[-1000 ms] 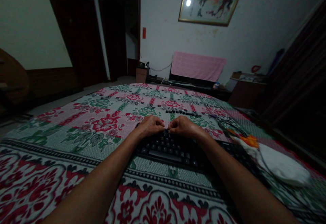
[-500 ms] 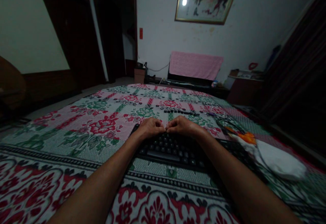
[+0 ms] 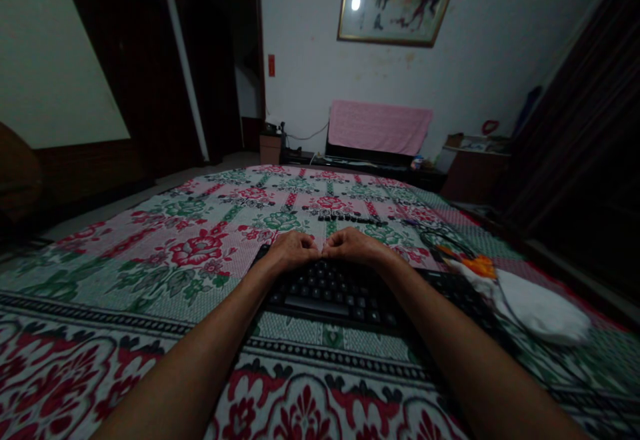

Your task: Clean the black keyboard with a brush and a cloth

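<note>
A black keyboard [image 3: 320, 297] lies on the flowered bedspread in front of me, its long space bar towards me. Over its far edge, my left hand [image 3: 295, 248] and my right hand [image 3: 353, 245] meet with their fingertips almost touching. Both hands are closed in a pinch, thumb against fingers. Whatever lies between the fingertips is too small or hidden to make out. Beyond the hands, a row of small black keycaps [image 3: 345, 219] lies on the bedspread. My right forearm covers part of the keyboard's right side.
The patterned bedspread [image 3: 200, 250] spreads over the bed. On the right lie a white cloth-like bundle [image 3: 543, 307], an orange item [image 3: 481, 267] and dark cables [image 3: 450, 240]. Past the bed's far end, a pink towel [image 3: 380, 123] covers something on a low stand.
The camera view has shifted slightly, so the room sits a little further left. Both hands stay pinched together over the far edge of the keyboard, with hardly any movement.
</note>
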The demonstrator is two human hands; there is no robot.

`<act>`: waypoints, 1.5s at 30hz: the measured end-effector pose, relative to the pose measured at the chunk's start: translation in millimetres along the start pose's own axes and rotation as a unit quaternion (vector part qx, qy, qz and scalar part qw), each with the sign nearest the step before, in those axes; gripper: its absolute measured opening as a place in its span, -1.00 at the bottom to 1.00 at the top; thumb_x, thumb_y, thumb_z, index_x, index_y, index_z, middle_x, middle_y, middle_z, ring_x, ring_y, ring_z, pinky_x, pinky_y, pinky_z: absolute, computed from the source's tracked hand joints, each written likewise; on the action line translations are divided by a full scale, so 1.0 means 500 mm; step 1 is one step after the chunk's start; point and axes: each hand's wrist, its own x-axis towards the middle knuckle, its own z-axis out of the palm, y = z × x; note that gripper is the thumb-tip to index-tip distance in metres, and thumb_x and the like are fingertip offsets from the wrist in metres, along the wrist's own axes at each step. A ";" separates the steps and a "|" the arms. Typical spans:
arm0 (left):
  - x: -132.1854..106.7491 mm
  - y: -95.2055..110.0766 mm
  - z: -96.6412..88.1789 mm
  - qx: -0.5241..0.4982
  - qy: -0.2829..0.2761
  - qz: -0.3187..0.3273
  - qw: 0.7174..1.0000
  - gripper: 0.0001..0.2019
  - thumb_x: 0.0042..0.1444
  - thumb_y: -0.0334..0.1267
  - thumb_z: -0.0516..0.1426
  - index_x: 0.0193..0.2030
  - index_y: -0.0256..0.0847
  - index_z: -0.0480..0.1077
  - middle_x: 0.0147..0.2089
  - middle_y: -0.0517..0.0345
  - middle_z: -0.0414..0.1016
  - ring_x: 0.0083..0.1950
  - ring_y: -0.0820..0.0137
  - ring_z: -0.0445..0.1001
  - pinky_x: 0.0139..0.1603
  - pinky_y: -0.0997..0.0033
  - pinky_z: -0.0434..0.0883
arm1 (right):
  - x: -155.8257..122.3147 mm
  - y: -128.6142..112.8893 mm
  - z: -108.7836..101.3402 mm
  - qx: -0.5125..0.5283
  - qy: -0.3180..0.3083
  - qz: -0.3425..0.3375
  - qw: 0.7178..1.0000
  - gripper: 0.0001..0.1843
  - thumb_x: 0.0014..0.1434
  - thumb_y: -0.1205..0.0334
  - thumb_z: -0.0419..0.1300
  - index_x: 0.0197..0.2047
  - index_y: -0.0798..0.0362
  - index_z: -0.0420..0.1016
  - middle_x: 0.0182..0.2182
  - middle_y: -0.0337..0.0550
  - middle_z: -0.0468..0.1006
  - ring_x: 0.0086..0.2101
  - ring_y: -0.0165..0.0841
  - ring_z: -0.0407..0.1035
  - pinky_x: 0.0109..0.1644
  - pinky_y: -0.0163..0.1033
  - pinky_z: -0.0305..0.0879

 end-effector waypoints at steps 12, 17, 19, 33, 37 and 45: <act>-0.001 0.002 -0.001 -0.006 -0.016 -0.010 1.000 -0.75 -0.18 -0.10 0.14 -0.41 -0.19 0.51 -0.46 0.19 0.50 -0.40 0.40 0.41 -0.47 0.51 0.22 | -0.013 -0.006 0.004 -0.037 0.017 -0.014 0.999 -0.79 -0.12 0.16 0.18 -0.49 0.16 0.46 -0.65 -0.36 0.30 -0.60 -0.55 0.10 -0.53 -0.42 0.01; 0.003 -0.007 0.001 -0.023 -0.023 0.018 0.999 -0.75 -0.17 -0.10 0.14 -0.41 -0.19 0.50 -0.46 0.20 0.50 -0.41 0.42 0.42 -0.46 0.52 0.23 | 0.001 -0.004 -0.006 -0.092 0.010 -0.021 0.995 -0.65 0.06 0.06 0.04 -0.46 0.15 0.49 -0.65 -0.31 0.33 -0.61 -0.51 0.12 -0.54 -0.40 0.01; 0.006 -0.011 0.002 -0.032 -0.025 0.020 0.999 -0.76 -0.17 -0.10 0.15 -0.42 -0.20 0.50 -0.46 0.20 0.50 -0.41 0.42 0.42 -0.46 0.52 0.23 | 0.028 -0.002 -0.008 -0.168 0.065 -0.008 0.984 -0.68 0.09 0.14 0.02 -0.39 0.15 0.53 -0.54 -0.22 0.46 -0.51 -0.44 0.27 -0.44 -0.38 0.12; 0.000 -0.003 -0.001 -0.044 -0.020 0.012 0.999 -0.80 -0.18 -0.13 0.17 -0.44 -0.18 0.50 -0.45 0.20 0.52 -0.37 0.40 0.44 -0.42 0.52 0.29 | 0.178 0.010 -0.009 -0.378 0.155 0.072 0.910 -0.59 0.21 0.18 -0.08 0.06 -0.02 0.39 -0.08 0.01 0.50 -0.10 -0.18 0.38 -0.08 -0.21 0.24; 0.002 -0.004 0.000 -0.036 -0.014 0.012 0.999 -0.80 -0.18 -0.12 0.18 -0.45 -0.17 0.50 -0.46 0.21 0.52 -0.37 0.41 0.44 -0.42 0.52 0.28 | 0.181 -0.007 0.001 -0.393 0.165 0.091 0.900 -0.63 0.18 0.23 -0.05 -0.04 0.04 0.48 -0.10 0.07 0.51 -0.10 -0.17 0.38 -0.09 -0.21 0.24; 0.010 -0.020 0.009 -0.049 -0.023 0.021 0.998 -0.78 -0.17 -0.09 0.16 -0.43 -0.17 0.50 -0.46 0.21 0.51 -0.39 0.41 0.43 -0.45 0.52 0.25 | 0.105 -0.028 -0.036 -0.328 0.113 0.009 0.938 -0.72 0.03 0.31 0.08 -0.25 0.06 0.59 -0.31 -0.13 0.59 -0.27 -0.31 0.41 -0.23 -0.35 0.22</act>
